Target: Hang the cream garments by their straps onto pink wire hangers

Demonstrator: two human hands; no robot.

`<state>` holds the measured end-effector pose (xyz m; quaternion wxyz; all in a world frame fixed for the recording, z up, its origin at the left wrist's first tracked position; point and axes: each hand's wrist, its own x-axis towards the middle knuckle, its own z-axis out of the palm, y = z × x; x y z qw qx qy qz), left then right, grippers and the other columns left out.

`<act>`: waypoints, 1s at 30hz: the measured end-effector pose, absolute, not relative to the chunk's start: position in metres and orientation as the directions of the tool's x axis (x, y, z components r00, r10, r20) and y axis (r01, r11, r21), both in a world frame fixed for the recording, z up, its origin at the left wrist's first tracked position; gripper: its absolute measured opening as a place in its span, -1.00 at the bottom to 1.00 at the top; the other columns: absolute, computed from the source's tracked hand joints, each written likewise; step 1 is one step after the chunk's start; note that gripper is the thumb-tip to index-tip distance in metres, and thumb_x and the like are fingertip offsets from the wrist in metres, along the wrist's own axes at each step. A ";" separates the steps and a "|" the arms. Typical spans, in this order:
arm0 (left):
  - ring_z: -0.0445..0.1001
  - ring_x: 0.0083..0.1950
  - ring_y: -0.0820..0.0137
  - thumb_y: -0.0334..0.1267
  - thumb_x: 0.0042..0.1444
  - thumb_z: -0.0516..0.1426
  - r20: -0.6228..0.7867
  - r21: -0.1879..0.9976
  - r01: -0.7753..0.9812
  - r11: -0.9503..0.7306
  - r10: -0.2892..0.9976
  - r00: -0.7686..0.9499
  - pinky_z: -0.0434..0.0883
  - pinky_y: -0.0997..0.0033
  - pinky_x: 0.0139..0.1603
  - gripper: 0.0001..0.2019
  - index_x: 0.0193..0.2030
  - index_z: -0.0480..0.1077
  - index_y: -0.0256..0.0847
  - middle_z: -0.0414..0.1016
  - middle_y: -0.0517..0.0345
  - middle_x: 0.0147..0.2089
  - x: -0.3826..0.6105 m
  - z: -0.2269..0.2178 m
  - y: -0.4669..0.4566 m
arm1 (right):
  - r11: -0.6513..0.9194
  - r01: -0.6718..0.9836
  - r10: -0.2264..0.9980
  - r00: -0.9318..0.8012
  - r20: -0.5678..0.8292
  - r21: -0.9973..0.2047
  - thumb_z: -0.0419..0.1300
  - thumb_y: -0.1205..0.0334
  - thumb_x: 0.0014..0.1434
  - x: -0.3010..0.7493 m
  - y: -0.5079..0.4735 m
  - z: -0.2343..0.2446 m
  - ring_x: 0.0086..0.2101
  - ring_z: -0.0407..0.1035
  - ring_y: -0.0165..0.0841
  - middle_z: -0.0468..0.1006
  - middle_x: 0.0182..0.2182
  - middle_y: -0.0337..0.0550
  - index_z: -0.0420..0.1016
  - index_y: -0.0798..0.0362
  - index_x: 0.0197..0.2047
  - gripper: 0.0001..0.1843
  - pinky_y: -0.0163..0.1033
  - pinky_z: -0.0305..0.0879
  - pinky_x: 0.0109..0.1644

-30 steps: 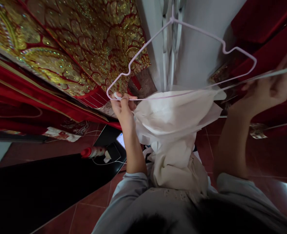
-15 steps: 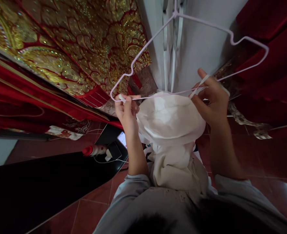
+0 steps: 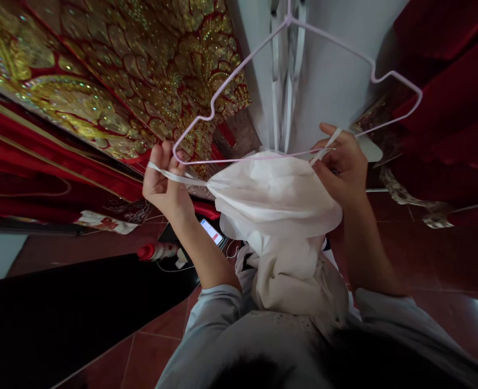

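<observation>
A pink wire hanger (image 3: 250, 57) hangs in front of me, its bottom bar crossing above a white garment (image 3: 269, 192). My left hand (image 3: 168, 178) is just outside the hanger's left end, with a white strap (image 3: 182, 178) pulled taut from the garment and looped over its fingers. At the right part of the bottom bar, my right hand (image 3: 342, 165) has another white strap (image 3: 328, 145) looped over its fingers. The garment's lower part bunches against my front. Whether the right fingers also grip the bar is hidden.
Gold-sequined red garments (image 3: 161, 81) hang at the left, dark red fabric (image 3: 453, 108) at the right. Grey panels (image 3: 336, 70) with metal handles stand behind the hanger. A black table (image 3: 101, 302) at lower left bears a phone (image 3: 211, 232) and a red-capped bottle (image 3: 158, 251).
My left hand has moved left off the hanger's end, drawing its strap out taut. The hanger and my right hand have shifted left, and the garment's top is stretched wider to the left.
</observation>
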<state>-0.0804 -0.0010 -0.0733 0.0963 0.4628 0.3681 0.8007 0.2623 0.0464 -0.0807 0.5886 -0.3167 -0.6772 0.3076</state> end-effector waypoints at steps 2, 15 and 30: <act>0.69 0.16 0.08 0.01 0.01 0.61 0.682 0.700 0.151 -0.698 0.589 -0.434 0.60 0.01 0.24 -0.39 0.19 0.65 -0.02 0.70 0.10 0.16 -0.079 -0.064 0.001 | 0.625 0.085 0.780 -0.100 0.618 -0.776 0.43 0.24 0.23 0.265 0.046 -0.081 -0.51 0.18 -0.51 0.64 -0.10 -0.26 0.52 -0.34 0.34 -0.36 -0.30 0.13 -0.48; 0.59 0.01 0.27 -0.46 0.23 0.50 0.529 0.848 0.164 -0.504 0.825 -0.198 0.54 0.31 0.10 -0.71 0.03 0.61 -0.25 0.63 0.14 -0.05 -0.046 0.010 0.012 | 0.665 0.142 0.740 0.005 0.672 -0.733 0.42 0.07 0.26 0.258 0.042 -0.086 -0.54 0.12 -0.50 0.62 -0.11 -0.30 0.46 -0.43 0.40 -0.33 -0.29 0.12 -0.51; 0.66 -0.25 0.37 0.06 0.39 0.36 0.484 0.692 -0.237 -0.682 0.682 -0.548 0.59 0.38 -0.08 -0.71 -0.11 0.49 -0.10 0.66 0.21 -0.31 0.036 -0.061 -0.005 | 0.833 0.343 0.433 0.087 0.897 -0.435 0.50 -0.08 0.21 0.306 0.068 -0.070 0.03 0.64 -0.15 0.57 0.30 -0.03 0.37 -0.31 0.52 -0.13 -0.23 0.44 -0.32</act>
